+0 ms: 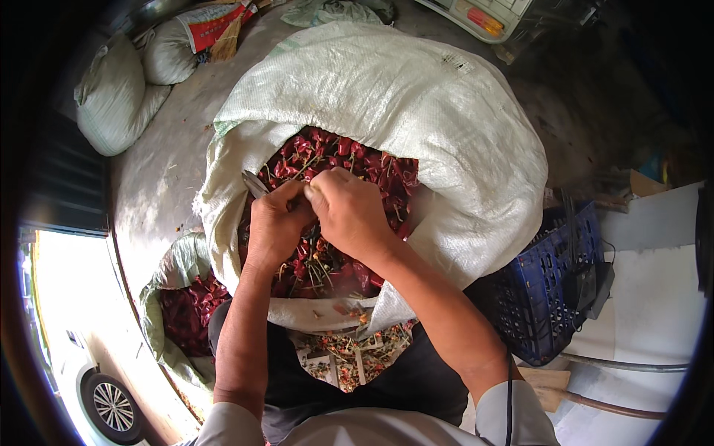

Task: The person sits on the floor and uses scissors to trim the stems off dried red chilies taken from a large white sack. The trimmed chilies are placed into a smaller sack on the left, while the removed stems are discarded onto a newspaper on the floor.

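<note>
A large white woven sack (387, 82) lies open before me, its edge rolled back around a heap of dried red chili peppers (349, 152) with thin stems. Over the heap, my left hand (279, 223) is closed around what look like scissors (255, 184); their grey metal blades stick out past the fingers, while the handles are hidden. Right beside it, my right hand (346, 212) is closed, thumb and fingertips pinched together against the left fingers. Whatever sits in that pinch is covered by the fingers.
A smaller sack (152, 297) of red chilies stands at my left. Stems and scraps (379, 357) litter the floor between my legs. At the right is a blue plastic crate (532, 290). Filled sacks (119, 97) lean at the far left; a white car (97, 386) is outside.
</note>
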### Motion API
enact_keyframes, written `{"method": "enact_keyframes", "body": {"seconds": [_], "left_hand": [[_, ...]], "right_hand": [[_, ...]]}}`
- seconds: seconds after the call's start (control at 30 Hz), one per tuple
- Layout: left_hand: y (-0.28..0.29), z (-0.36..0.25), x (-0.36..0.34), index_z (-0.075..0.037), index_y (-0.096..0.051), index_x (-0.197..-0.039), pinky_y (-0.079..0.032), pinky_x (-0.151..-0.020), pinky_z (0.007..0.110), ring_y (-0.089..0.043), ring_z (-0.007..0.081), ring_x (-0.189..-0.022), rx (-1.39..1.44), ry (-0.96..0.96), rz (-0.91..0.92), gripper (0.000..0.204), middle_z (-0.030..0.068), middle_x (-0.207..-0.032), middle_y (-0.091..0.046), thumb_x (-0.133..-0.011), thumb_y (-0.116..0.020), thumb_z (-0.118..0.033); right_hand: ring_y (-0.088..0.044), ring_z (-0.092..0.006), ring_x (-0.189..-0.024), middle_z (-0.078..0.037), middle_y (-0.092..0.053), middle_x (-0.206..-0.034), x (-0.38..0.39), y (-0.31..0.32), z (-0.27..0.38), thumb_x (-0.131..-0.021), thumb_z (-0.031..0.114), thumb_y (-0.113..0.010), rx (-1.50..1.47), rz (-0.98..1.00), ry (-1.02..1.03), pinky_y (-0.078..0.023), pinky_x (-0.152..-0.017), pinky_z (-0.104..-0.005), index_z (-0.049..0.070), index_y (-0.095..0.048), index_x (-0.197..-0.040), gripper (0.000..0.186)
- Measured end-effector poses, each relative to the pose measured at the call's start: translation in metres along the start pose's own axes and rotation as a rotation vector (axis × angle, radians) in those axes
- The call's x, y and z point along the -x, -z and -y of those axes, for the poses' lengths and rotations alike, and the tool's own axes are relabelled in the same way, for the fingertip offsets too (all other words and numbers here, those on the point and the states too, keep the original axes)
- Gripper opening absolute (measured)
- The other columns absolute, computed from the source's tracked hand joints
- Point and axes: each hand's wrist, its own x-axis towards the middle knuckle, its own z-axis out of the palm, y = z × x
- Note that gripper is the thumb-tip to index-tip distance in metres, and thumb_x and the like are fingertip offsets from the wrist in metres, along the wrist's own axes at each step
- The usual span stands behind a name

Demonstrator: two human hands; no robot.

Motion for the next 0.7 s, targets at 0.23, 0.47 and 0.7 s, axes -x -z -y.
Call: {"method": "enact_keyframes", "body": {"seconds": [0.23, 0.47, 0.7], "left_hand": [[-0.003, -0.008, 0.004, 0.002, -0.068, -0.109, -0.054, -0.067, 0.022, -0.065, 0.0084, -0.077, 0.493, 0.128, 0.051, 0.023, 0.0041, -0.091, -0.070, -0.086, -0.067, 0.004], [-0.001, -0.015, 0.003, 0.003, -0.067, -0.109, -0.057, -0.070, 0.024, -0.067, 0.0110, -0.079, 0.574, 0.163, 0.043, 0.025, 0.0063, -0.092, -0.069, -0.084, -0.069, 0.005], [-0.003, 0.000, 0.011, -0.004, -0.069, -0.102, -0.047, -0.062, 0.020, -0.058, 0.0038, -0.066, 0.587, 0.148, 0.008, 0.020, -0.0016, -0.077, -0.066, -0.083, -0.073, 0.002]], "right_hand": [[-0.065, -0.0145, -0.062, -0.010, -0.067, -0.072, 0.001, -0.004, -0.002, -0.096, 0.019, -0.063, -0.669, -0.023, -0.528, -0.051, -0.055, -0.0313, -0.002, -0.066, -0.091, 0.021], [-0.057, -0.0054, -0.057, -0.001, -0.061, -0.071, 0.003, -0.010, 0.000, -0.098, 0.020, -0.062, -0.997, -0.094, -0.697, -0.052, -0.050, -0.0241, 0.000, -0.065, -0.091, 0.021], [-0.060, -0.0103, -0.065, -0.003, -0.059, -0.074, -0.028, 0.036, -0.023, -0.102, 0.025, -0.059, -1.398, -0.342, -0.578, -0.060, -0.062, -0.0291, 0.001, -0.061, -0.099, 0.024]]}}
